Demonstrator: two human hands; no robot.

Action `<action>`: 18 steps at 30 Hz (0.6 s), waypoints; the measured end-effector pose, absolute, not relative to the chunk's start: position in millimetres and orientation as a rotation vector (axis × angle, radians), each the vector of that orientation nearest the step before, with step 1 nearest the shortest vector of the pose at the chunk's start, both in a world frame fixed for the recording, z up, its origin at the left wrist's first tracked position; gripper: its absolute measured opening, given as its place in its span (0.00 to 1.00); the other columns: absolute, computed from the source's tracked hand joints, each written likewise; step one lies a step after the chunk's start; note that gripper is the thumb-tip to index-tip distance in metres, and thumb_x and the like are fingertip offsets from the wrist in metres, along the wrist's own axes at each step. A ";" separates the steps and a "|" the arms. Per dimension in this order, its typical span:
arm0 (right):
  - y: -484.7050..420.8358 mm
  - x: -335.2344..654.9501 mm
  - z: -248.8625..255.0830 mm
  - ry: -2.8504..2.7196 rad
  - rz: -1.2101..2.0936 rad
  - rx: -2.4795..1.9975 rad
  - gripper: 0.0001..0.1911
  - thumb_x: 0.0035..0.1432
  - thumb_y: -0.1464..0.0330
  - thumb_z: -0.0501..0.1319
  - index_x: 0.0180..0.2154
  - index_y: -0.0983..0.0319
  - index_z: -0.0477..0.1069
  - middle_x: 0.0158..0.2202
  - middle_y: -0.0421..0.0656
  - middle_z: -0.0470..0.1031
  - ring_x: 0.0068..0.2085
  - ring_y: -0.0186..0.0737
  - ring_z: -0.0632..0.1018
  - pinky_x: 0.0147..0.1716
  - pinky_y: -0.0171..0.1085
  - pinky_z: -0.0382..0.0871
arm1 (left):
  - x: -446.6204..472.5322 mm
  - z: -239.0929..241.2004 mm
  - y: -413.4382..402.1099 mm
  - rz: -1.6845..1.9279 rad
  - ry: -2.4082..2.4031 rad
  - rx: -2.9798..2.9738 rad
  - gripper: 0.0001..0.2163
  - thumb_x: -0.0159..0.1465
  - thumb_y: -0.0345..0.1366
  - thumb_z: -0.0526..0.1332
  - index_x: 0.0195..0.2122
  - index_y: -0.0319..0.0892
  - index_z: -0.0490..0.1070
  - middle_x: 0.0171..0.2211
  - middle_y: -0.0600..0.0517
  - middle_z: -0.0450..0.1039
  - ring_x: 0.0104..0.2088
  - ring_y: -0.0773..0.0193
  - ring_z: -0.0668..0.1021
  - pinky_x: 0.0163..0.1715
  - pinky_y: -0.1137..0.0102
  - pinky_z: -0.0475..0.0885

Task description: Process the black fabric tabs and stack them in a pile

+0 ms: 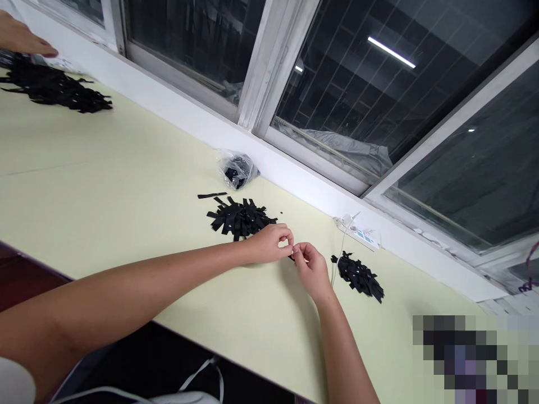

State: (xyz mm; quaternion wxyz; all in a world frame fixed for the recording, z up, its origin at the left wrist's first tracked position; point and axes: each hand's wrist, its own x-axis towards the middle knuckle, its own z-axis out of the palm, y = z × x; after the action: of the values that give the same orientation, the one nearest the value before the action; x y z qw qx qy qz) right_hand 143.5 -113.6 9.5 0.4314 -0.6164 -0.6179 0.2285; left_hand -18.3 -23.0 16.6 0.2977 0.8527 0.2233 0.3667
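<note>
Here, two bare hands met over a pale yellow, smooth tabletop (138, 219), seen from above. The left hand (269, 244) came in from the left, its thumb and forefinger curved into a ring with the tips pressed together. The right hand (314, 272) met it from the near side, thumb against bent forefinger. Between them, both sets of fingertips pinched a small, dark black piece of strip (291, 258); most of it was hidden by the fingers.

Just beyond and left of the left fingers lay a loose heap of short, flat black strips (240, 216) dotted with small shiny spots; whether the hand touched it could not be told. Past that heap, farther from the fingers, were a single flat black strip (211, 195) and a clear plastic bag (239, 168) with black pieces inside. To the right of the right fingers lay a second, smaller black heap (360, 276), with a thin white cable (337, 255) between and a white power strip (361, 233) beyond. Well apart, far to the left, another person's hand (21, 36) hung above a third black heap (59, 87).
</note>
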 end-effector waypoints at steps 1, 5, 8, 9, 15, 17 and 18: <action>-114.6 142.5 10.1 -1.591 0.501 -1.555 0.17 0.64 0.53 0.55 0.36 0.59 0.70 0.33 0.42 0.73 0.32 0.37 0.70 0.30 0.35 0.62 | -18.4 16.5 -22.4 0.970 0.598 2.268 0.03 0.58 0.33 0.60 0.29 0.41 0.72 0.29 0.54 0.66 0.30 0.66 0.68 0.32 0.70 0.63; -117.6 138.3 12.9 -1.732 0.316 -1.615 0.14 0.66 0.58 0.52 0.37 0.59 0.70 0.32 0.43 0.74 0.30 0.38 0.70 0.29 0.36 0.60 | -20.6 18.7 -22.9 0.920 0.635 2.293 0.03 0.57 0.33 0.60 0.28 0.41 0.71 0.30 0.53 0.67 0.31 0.65 0.70 0.32 0.69 0.63; -118.4 136.3 13.9 -1.768 0.282 -1.625 0.13 0.66 0.59 0.52 0.38 0.58 0.70 0.31 0.42 0.74 0.29 0.38 0.70 0.29 0.37 0.59 | -23.1 21.6 -24.7 0.853 0.638 2.323 0.03 0.57 0.33 0.59 0.28 0.41 0.70 0.31 0.53 0.69 0.32 0.64 0.70 0.33 0.69 0.63; -118.6 135.9 14.1 -1.772 0.285 -1.621 0.12 0.66 0.59 0.52 0.38 0.58 0.70 0.31 0.42 0.73 0.29 0.38 0.69 0.29 0.37 0.59 | -23.6 22.0 -24.9 0.837 0.625 2.334 0.03 0.57 0.33 0.59 0.29 0.41 0.69 0.32 0.52 0.69 0.33 0.64 0.70 0.33 0.69 0.63; -119.5 135.9 15.4 -1.723 0.433 -1.564 0.13 0.66 0.57 0.53 0.37 0.58 0.70 0.31 0.41 0.72 0.29 0.37 0.68 0.27 0.36 0.57 | -21.8 17.2 -19.1 0.736 0.555 2.304 0.03 0.58 0.35 0.58 0.29 0.41 0.66 0.34 0.52 0.69 0.35 0.63 0.70 0.35 0.69 0.63; -119.7 136.6 15.8 -1.701 0.481 -1.544 0.14 0.66 0.56 0.53 0.37 0.58 0.69 0.30 0.41 0.71 0.29 0.37 0.68 0.27 0.36 0.58 | -20.3 15.6 -17.7 0.700 0.547 2.248 0.04 0.59 0.36 0.57 0.30 0.42 0.66 0.33 0.52 0.68 0.34 0.64 0.69 0.34 0.69 0.63; -119.8 136.9 15.9 -1.686 0.502 -1.530 0.15 0.66 0.55 0.53 0.37 0.59 0.69 0.30 0.41 0.71 0.29 0.37 0.67 0.28 0.36 0.58 | -19.7 15.3 -17.8 0.689 0.542 2.212 0.05 0.59 0.37 0.57 0.30 0.42 0.66 0.32 0.53 0.68 0.33 0.64 0.69 0.33 0.70 0.62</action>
State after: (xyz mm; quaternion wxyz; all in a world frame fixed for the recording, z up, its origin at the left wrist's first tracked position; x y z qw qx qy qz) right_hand 136.9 -119.8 15.9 0.3940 -0.6032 -0.6646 0.1980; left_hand -19.7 -17.8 15.3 0.3718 0.8631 0.2114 0.2686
